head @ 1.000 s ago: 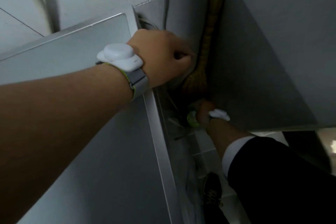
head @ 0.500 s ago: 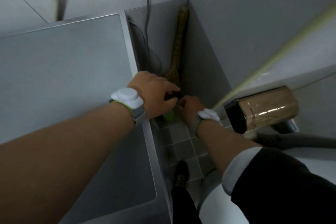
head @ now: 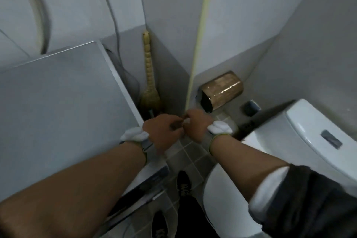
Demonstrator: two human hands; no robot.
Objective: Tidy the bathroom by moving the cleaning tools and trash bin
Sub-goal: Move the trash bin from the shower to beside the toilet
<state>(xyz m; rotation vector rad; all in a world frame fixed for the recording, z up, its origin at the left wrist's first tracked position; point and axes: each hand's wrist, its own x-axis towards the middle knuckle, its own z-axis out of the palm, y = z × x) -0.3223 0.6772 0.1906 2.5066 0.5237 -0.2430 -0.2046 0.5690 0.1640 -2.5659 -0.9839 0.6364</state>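
Note:
A long pale yellow pole (head: 201, 31) of a cleaning tool rises from my hands up past the top of the view. My right hand (head: 197, 126) is closed around its lower end, low in the gap between the machine and the toilet. My left hand (head: 164, 131) sits right against the right hand with curled fingers; whether it grips the pole is hidden. The tool's head is out of sight below my hands. A straw hand broom (head: 149, 75) leans upright in the wall corner just behind them. No trash bin shows.
A grey washing machine top (head: 58, 98) fills the left. The white toilet tank (head: 316, 129) and bowl (head: 222, 195) stand at the right. A bronze paper holder (head: 222, 91) hangs on the right wall. Cables (head: 116, 25) run down behind the machine. My black shoes (head: 183, 183) stand on the narrow tiled floor.
Both hands have come up and back from the floor corner behind the machine. The pale pole now stands upright in my right hand, and the toilet has come into view.

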